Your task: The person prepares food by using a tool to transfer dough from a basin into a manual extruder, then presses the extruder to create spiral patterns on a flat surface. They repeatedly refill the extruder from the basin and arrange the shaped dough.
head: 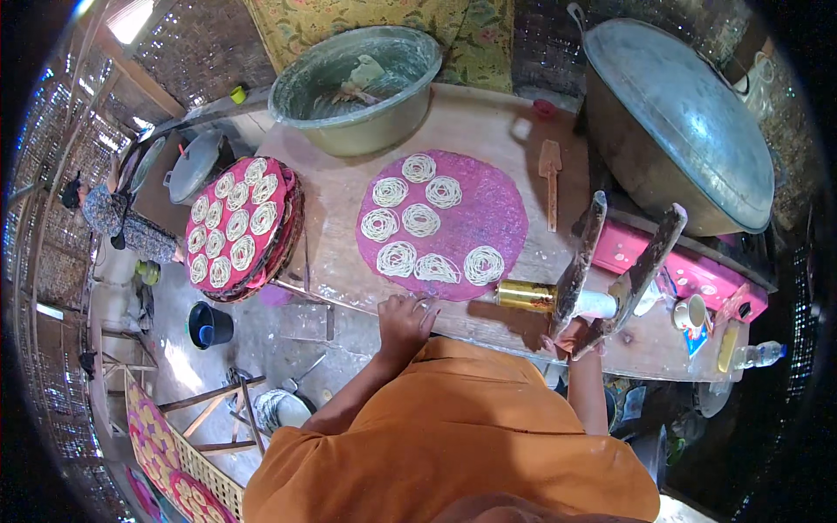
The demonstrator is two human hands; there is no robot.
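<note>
My left hand [404, 320] is at the front edge of the table, fingers curled close to the near rim of a round pink mat [480, 196]. Whether it grips anything is hard to see. Several coiled rings of pale noodle-like dough [420, 220] lie on the mat, one of them [437, 268] an incomplete shape near the front. My right hand [575, 338] is closed around the lower end of a two-armed wooden press [579, 268], partly hidden behind it. A brass cylinder [526, 296] and a white cylinder [595, 304] sit in the press, right of the mat.
A large basin [356, 131] with dough stands at the back. At left, stacked round trays [225, 252] carry more dough coils. A wooden spatula [550, 186] lies right of the mat. A big lidded pot [680, 124] sits on a pink stove [686, 261]. Another person [124, 216] is at far left.
</note>
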